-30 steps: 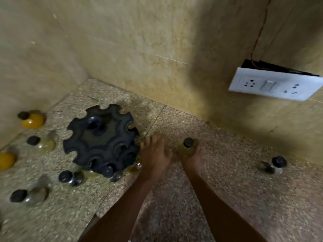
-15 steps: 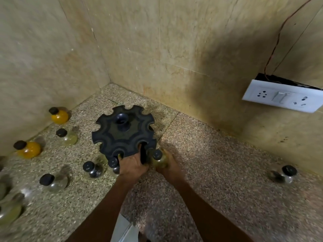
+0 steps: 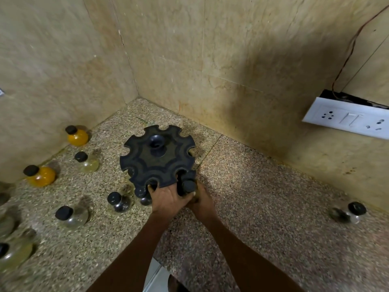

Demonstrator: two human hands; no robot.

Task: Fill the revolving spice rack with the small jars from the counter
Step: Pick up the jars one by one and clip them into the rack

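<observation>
A black revolving spice rack (image 3: 157,157) with notched slots stands in the counter's corner. My left hand (image 3: 167,198) grips its near rim. My right hand (image 3: 201,200) holds a small black-capped jar (image 3: 188,186) pressed into a slot at the rack's near right edge; the jar's body is mostly hidden by my fingers. Another capped jar (image 3: 140,191) sits low at the rack's near left side. Loose jars stand left of the rack: two orange ones (image 3: 76,135) (image 3: 40,175), a pale one (image 3: 87,162), a dark one (image 3: 119,202) and a clear one (image 3: 70,216).
A speckled stone counter (image 3: 263,218) meets beige tiled walls behind and to the left. One jar (image 3: 349,212) lies far right near the wall. A white socket plate (image 3: 347,119) hangs on the right wall. More blurred jars (image 3: 12,251) sit at the left edge.
My right hand carried the jar from the counter right of the rack up to the rack's near slot. My left hand moved onto the rack's rim. The camera view shifted right.
</observation>
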